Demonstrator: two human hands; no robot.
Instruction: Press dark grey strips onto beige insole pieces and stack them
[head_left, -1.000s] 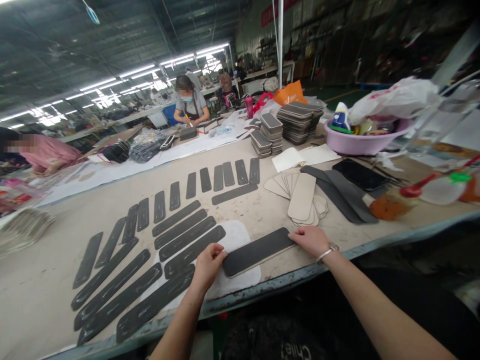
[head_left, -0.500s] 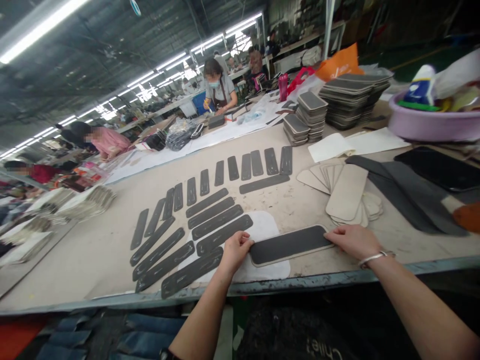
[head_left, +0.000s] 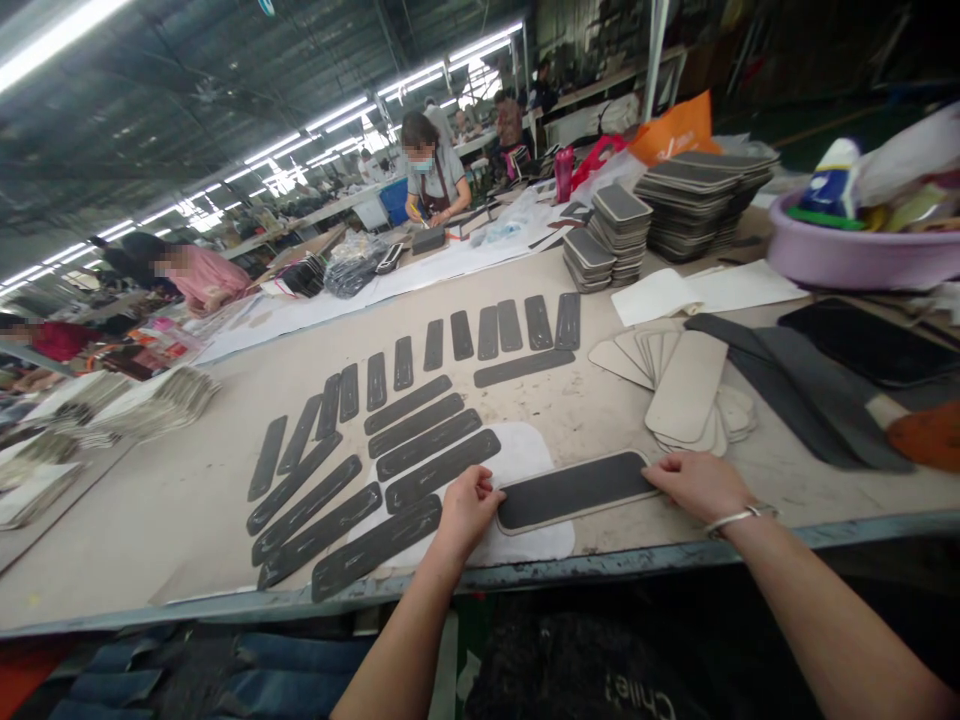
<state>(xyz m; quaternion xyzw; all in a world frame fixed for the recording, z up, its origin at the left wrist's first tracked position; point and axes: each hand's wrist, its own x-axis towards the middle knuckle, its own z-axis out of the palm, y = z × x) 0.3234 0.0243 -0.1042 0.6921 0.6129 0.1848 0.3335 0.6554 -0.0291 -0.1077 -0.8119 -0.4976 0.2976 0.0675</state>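
Note:
Between my two hands lies a long rounded panel, dark grey with a pale border. My left hand pinches its left end, and my right hand pinches the right end. Under the panel's left part is a white sheet on the table. To the left, several dark grey glossy strips lie in rows, some with wet-looking streaks. Pale beige rounded pieces are fanned out just beyond my right hand.
Stacks of grey panels stand at the back right, near a purple basin holding a bottle. Dark flat pieces lie at the right. Pale stacked sheets sit at the left. Across the table a co-worker bends over work.
The view has shifted slightly, so the table's contents appear a little further left. Both hands keep their grip on the panel's ends, with little other movement.

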